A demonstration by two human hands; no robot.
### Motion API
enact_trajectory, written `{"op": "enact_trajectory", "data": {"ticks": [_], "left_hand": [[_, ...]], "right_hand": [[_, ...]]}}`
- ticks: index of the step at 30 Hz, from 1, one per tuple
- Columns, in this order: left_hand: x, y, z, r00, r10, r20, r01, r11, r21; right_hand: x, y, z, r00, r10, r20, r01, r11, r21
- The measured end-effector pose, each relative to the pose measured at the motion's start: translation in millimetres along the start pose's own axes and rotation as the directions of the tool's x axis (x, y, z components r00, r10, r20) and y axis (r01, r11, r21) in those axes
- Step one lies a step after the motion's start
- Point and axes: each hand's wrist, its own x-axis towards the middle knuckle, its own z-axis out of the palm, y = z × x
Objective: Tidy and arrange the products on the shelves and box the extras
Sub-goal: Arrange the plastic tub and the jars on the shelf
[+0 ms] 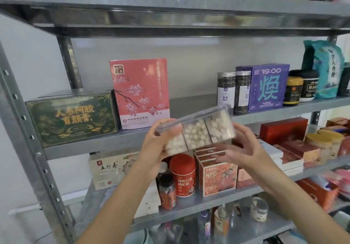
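The person is holding a clear rectangular plastic box point(200, 132), split into three compartments of pale cubes and balls, up in the air in front of the grey metal shelf point(189, 103), tilted with its right end higher. The left hand point(161, 141) is gripping the box's left end, its fingers point(170, 128) wrapping over the top edge. The right hand point(244, 149) is holding the right end, thumb lying against the end wall and fingers point(227, 151) reaching under the base. On the shelf behind the box, a dark green cardboard carton with gold lettering point(72, 118) is lying just beside an upright pink box printed with blossom point(141, 94). Further right, two dark jars with silver lids point(226, 90) are standing against a purple box point(268, 87). On the shelf below, a red cylindrical canister point(182, 174) is standing beside an orange square box point(219, 179).
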Motion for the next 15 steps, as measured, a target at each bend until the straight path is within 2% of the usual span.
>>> {"op": "enact_trajectory", "data": {"ticks": [1,2,6,8,10,12,14,15], "left_hand": [[1.7,2.9,0.2,0.997,-0.069,0.025,0.070,0.996,-0.055],[2.8,5.4,1.0,0.989,-0.131,0.068,0.137,0.986,-0.098],[5.6,4.2,13.6,0.918,-0.324,0.230,0.366,0.915,-0.173],[8.8,-0.3,19.6,0.878,-0.392,0.274,0.448,0.875,-0.183],[13.3,-2.1,21.7,0.823,-0.444,0.353,0.521,0.839,-0.160],[15.8,-2.5,24.6,0.798,-0.484,0.358,0.532,0.846,-0.041],[16.9,-3.9,27.1,0.852,-0.467,0.235,0.436,0.883,0.173],[16.7,-4.5,26.8,0.892,-0.423,0.157,0.378,0.891,0.251]], "right_hand": [[3.2,0.4,-3.1,1.000,-0.004,-0.012,0.003,0.995,-0.102],[7.6,1.5,-5.1,1.000,0.009,-0.009,-0.010,0.992,-0.124],[22.9,7.2,-6.2,0.988,-0.050,0.147,0.042,0.997,0.061],[22.4,6.7,-1.1,0.981,-0.122,0.148,0.108,0.989,0.098],[20.9,5.1,2.6,0.981,-0.186,0.055,0.179,0.978,0.109],[18.5,2.0,5.7,0.979,-0.182,-0.089,0.189,0.979,0.081],[13.0,-2.8,8.2,0.953,-0.193,-0.234,0.192,0.981,-0.027],[9.1,-4.7,9.5,0.928,-0.248,-0.277,0.216,0.966,-0.140]]}}
